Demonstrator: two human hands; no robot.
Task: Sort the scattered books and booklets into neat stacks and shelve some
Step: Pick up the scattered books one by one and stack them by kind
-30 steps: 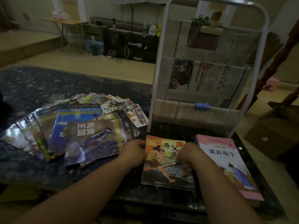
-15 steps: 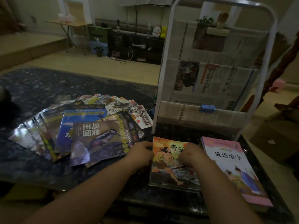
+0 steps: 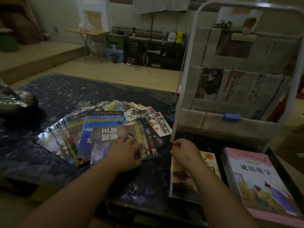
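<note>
Shifting L hand [image 3: 126, 153] off orange booklet [image 3: 182, 180] onto fanned pile [image 3: 92, 134], fingers spread flat; R hand [image 3: 185, 152] hovering loosely curled, holding nothing; bare tabletop [image 3: 148, 183] btwn fingers.

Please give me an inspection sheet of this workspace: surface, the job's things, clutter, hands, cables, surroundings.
Surface: dark speckled table, mostly bare at the far side.
Job's things: fanned booklets at left, bird booklet on top; orange-cover stack and pink book stack side by side at right; white rack hung with newspapers behind.
Clutter: blue binder clip on the table by the rack; another blue clip on the newspapers; shiny crumpled object at far left.
Hands: left hand rests on the fanned booklets; right hand loosely curled above the orange-cover stack, holding nothing seen.
Cables: white cord and power strip on the floor by the dark cabinet.
Surroundings: folding table, plush toys.
</note>
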